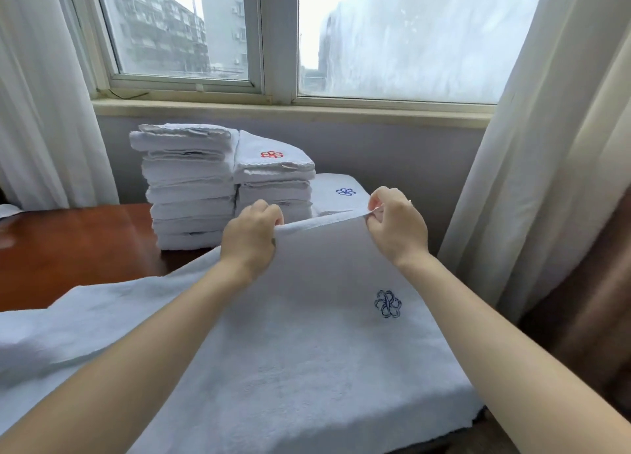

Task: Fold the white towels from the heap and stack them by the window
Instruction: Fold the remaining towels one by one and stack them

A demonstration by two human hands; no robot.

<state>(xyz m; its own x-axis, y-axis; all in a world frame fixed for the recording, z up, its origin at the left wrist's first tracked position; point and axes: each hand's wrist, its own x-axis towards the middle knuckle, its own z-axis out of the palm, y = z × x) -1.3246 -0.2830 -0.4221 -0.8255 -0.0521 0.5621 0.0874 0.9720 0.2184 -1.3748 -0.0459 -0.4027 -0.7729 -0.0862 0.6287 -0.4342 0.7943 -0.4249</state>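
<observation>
Two hands at work: the far edge of a white towel (307, 334) is pinched up by the left hand (251, 235) and right hand (396, 223). It's spread over a wooden table (68, 248), blue logo (388, 304) up. Folded stacks (191, 187) are lined up just behind, under the window (273, 37).

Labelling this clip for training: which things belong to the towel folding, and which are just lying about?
Job: spread towel, left hand and right hand gripping its far edge, folded stacks.
Lying about: wooden table, curtains, window.
</observation>
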